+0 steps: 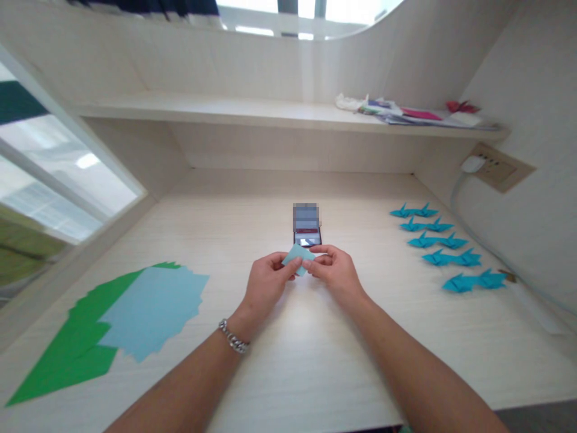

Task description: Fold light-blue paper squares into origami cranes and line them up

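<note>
A pale wood-grain desk (315, 361) sits in a walled nook under a shelf (225, 111). Just in front of the phone (307, 225), the left hand (265, 282) and right hand (336, 270) pinch a folded light-blue paper (298, 258) between them. Left of the phone lie paper sheets (135, 313); right of it, blue origami figures (444, 246) in a row, with bare desk between.

Bright daylight pic. Light comes in from the big window (49, 180) on the left + a top window (351, 9), both partly blown out to white. Desk (315, 349) is evenly lit, shadows v. soft; the wall (293, 150) under the shelf (202, 111) is a bit dimmer. Heavy fisheye tho: shelf & desk edges bend toward the corners. Centre's crisp, the light blue paper (298, 260) reads fine. Phone (308, 237) screen has a mosaic blur patch, w/ a small glare spot below it.
</note>
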A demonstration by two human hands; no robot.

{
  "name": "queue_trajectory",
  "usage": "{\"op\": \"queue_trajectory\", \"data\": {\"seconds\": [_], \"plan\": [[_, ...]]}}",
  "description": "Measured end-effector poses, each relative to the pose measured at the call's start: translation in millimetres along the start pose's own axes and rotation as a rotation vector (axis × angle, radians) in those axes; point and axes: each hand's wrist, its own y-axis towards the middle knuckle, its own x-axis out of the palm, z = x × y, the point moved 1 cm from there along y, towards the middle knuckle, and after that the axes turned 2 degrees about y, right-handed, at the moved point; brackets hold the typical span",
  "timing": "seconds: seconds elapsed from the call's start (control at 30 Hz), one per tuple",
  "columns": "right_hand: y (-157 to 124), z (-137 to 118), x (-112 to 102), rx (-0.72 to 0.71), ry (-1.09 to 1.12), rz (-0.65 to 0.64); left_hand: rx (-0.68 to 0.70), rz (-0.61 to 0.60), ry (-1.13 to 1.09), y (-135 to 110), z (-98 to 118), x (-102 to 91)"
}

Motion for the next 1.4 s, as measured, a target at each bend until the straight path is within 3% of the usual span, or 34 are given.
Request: {"op": "queue_trajectory", "data": {"seconds": [0.2,0.5,0.83,1.0,1.1,1.27,1.4], "plan": [[2,8,0,0.053,-0.166,-0.131,-0.011,-0.006,-0.06,2,-11,-0.3],[-2,5,4,0.053,-0.031,-0.064,0.063,-0.007,0.054,-1,-4,-1.7],[-2,3,3,0.103,0.148,0.032,0.011,-0.014,-0.023,-1,-5,-0.9],[2,-1,-8,0.081,0.193,0.108,-0.017,-0.016,-0.026,-1,-5,-1.1],[5,-5,-14,0.03,0.124,0.15,-0.041,-0.03,-0.01,-2,-4,0.0],[5,0,-8,0.038,-0.068,-0.053,-0.054,-0.056,0.006,-4,-2,3.5],[5,5,-6,-0.032,-0.189,-0.011,-0.083,-0.108,-0.037,-6,0,5.8]]}}
